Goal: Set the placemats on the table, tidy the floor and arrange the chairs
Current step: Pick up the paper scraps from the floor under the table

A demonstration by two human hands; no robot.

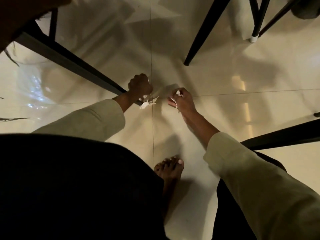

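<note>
At mid-frame, the left hand [140, 85] is fisted around crumpled white paper [147, 103] just above the floor [216, 80]; the right hand [180, 99] pinches smaller paper scraps [178, 93] in curled fingers.

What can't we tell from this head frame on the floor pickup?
- Left hand: its fist hides its fingers, so whether they hold the white paper scraps is unclear.
- Right hand: white bits show between the fingers; the amount is hidden.
- Table and placemats: outside the frame.
- Chairs: only dark legs show; seats are cut off by the edges.
- Floor at lower left: covered by dark clothing.
</note>
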